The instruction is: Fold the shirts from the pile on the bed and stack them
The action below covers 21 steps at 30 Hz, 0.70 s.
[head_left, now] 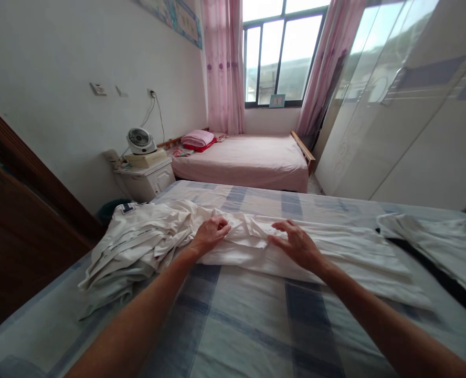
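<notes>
A long white garment (pixel 335 249), possibly trousers, lies stretched sideways across the bed, with creases and a raised fold in its middle. My left hand (pixel 212 232) rests at its left part, fingers curled in and closed on the cloth. Over the garment's middle, my right hand (pixel 298 244) is open, thumb and fingers apart, its fingertips close to the raised fold. Left of my left hand is a heap of white and pale clothes (pixel 138 236), one showing a dark letter; it meets the garment's left end, and the border between them is unclear.
Beneath everything is a bed with a blue-and-white checked sheet (pixel 249 315). More white clothing (pixel 445 241) with a black strip lies at the right. Beyond stand a pink-covered bed (pixel 252 157), a nightstand (pixel 154 178) bearing a small fan (pixel 140 139), and a white wardrobe (pixel 414 115).
</notes>
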Each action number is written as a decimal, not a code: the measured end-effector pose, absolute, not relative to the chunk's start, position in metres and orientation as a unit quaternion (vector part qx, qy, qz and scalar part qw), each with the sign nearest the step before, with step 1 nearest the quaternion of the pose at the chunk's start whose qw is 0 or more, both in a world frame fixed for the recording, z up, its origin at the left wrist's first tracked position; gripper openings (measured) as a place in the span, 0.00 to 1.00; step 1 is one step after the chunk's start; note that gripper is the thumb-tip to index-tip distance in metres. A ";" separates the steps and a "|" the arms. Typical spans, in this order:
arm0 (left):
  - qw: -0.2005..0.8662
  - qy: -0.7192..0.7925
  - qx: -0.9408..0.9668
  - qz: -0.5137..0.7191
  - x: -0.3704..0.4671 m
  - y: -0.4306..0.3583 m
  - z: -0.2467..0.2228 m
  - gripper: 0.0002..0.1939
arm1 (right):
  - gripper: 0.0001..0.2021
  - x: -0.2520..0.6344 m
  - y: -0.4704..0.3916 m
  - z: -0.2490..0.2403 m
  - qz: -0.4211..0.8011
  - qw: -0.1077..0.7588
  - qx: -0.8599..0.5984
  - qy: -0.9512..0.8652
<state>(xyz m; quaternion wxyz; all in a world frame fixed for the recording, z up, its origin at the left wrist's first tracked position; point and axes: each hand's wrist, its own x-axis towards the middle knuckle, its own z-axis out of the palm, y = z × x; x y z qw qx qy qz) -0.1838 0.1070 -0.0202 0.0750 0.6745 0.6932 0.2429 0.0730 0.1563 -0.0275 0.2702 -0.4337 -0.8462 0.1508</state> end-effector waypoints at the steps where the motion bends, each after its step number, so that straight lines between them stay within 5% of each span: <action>1: 0.072 0.685 0.681 0.249 -0.184 0.107 -0.024 0.10 | 0.16 0.063 0.156 -0.031 0.142 0.273 -0.445 -0.841; 8: 0.072 0.688 0.657 0.301 -0.180 0.118 -0.036 0.06 | 0.14 0.035 0.155 -0.048 0.094 0.280 -0.457 -0.839; 16: 0.174 0.636 0.594 0.461 -0.176 0.119 -0.028 0.02 | 0.18 0.042 0.168 -0.041 0.238 0.366 -0.505 -0.745; 21: 0.340 0.570 0.502 0.555 -0.177 0.121 -0.027 0.20 | 0.14 0.045 0.171 -0.043 0.311 0.383 -0.462 -0.737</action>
